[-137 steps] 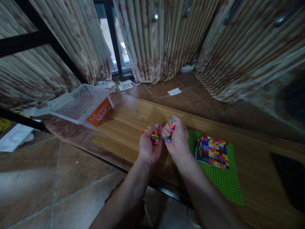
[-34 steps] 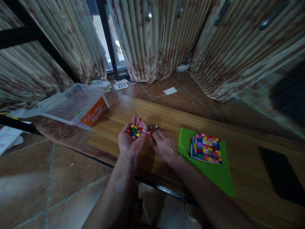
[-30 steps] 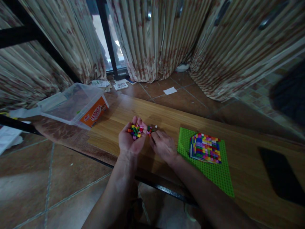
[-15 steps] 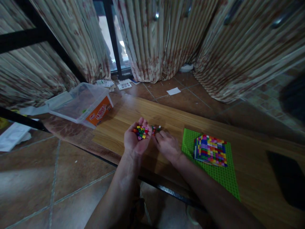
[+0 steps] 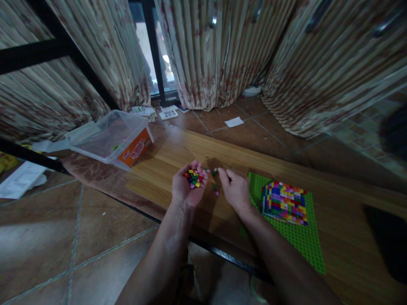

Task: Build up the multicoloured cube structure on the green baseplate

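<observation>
My left hand (image 5: 187,189) is cupped palm up over the wooden table (image 5: 178,148), holding a small heap of tiny coloured bricks (image 5: 193,178). My right hand (image 5: 237,190) rests palm down on the table just to its right, fingers reaching toward a few loose bricks (image 5: 215,186) lying between the hands. To the right lies a green baseplate (image 5: 299,237) bearing a multicoloured block of stacked bricks (image 5: 284,202).
A clear plastic tub (image 5: 110,137) with an orange label sits on the table's far left. A dark flat object (image 5: 386,241) lies at the right edge. Striped curtains (image 5: 222,46) hang behind. Papers (image 5: 233,122) are scattered on the tiled floor.
My right hand has slid right, away from the left palm, uncovering a few loose bricks on the table. The left hand keeps its heap.
</observation>
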A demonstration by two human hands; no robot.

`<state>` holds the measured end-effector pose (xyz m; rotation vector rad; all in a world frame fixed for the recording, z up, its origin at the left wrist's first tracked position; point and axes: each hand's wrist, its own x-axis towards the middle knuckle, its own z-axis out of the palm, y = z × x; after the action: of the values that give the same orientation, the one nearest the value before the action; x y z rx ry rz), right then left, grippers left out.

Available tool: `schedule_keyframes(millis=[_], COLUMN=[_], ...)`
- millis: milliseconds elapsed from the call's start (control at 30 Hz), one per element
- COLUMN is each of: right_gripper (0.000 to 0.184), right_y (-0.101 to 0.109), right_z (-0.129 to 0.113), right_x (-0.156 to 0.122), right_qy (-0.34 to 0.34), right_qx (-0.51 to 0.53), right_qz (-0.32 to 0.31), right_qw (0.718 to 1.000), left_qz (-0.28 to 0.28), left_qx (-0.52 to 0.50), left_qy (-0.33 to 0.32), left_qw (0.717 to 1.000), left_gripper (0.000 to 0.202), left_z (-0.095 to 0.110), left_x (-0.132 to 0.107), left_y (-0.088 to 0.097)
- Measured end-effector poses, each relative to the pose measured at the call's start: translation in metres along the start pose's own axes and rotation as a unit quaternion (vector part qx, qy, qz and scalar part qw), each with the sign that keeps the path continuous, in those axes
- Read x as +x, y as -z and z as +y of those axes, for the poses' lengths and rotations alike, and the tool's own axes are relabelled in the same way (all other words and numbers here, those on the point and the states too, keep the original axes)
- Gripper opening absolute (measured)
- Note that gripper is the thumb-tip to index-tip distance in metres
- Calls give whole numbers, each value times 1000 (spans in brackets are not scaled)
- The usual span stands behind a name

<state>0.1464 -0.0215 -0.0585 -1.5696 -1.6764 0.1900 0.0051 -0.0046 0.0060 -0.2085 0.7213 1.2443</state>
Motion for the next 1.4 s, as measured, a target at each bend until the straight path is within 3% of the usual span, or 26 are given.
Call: schedule_keyframes(millis=[67, 133, 167, 233, 300, 367, 400, 467, 633, 767, 900, 1100, 1233, 1300, 1400], right_gripper=[53, 55, 55, 55, 55, 55, 55, 53, 47, 34, 27, 33, 29, 27, 25], right_y=[2, 4, 6, 12, 21, 29, 31, 32, 22, 24, 28, 29, 44, 56, 71], right_z=[3, 3, 1, -6, -18, -34, -42, -58, -77, -77, -79, -94, -96, -88, -66], right_x=[4, 10, 13, 22, 29, 34, 35, 33, 21, 16, 17, 29, 36, 33, 15], right_qy=[-45, -131, -191, -314, -366, -373, -367, -341, -222, -175, -150, -190, -179, -162, -153], right_qx=[31, 136, 222, 421, 546, 603, 615, 611, 515, 474, 476, 572, 593, 567, 414], right_qz=[42, 87, 105, 117, 87, 66, 63, 76, 152, 150, 137, 112, 109, 127, 148], right_qw=[998, 978, 950, 843, 748, 702, 695, 710, 814, 850, 856, 790, 777, 797, 885], left_qz=[9, 15, 17, 18, 22, 23, 18, -5, -66, -92, -83, -81, -81, -80, -73], left_qx=[0, 0, 0, 0, -6, -18, -23, -30, -23, -30, -39, -58, -75, -78, -97], left_qy=[6, 16, 22, 33, 38, 43, 44, 41, 26, 23, 32, 69, 60, 50, 9], left_qw=[1000, 1000, 1000, 999, 999, 999, 999, 999, 997, 995, 995, 993, 992, 993, 993], left_gripper=[27, 27, 27, 28, 27, 26, 25, 24, 22, 25, 26, 32, 31, 29, 30], left_z=[-3, -8, -11, -19, -29, -40, -45, -53, -61, -60, -56, -54, -48, -41, -23], left_x=[0, 0, 0, -1, -2, -4, -5, -8, -15, -17, -20, -22, -18, -16, -14], left_y=[0, 0, 0, 0, 0, -1, -2, -3, -3, -2, -5, -11, -10, -9, -7])
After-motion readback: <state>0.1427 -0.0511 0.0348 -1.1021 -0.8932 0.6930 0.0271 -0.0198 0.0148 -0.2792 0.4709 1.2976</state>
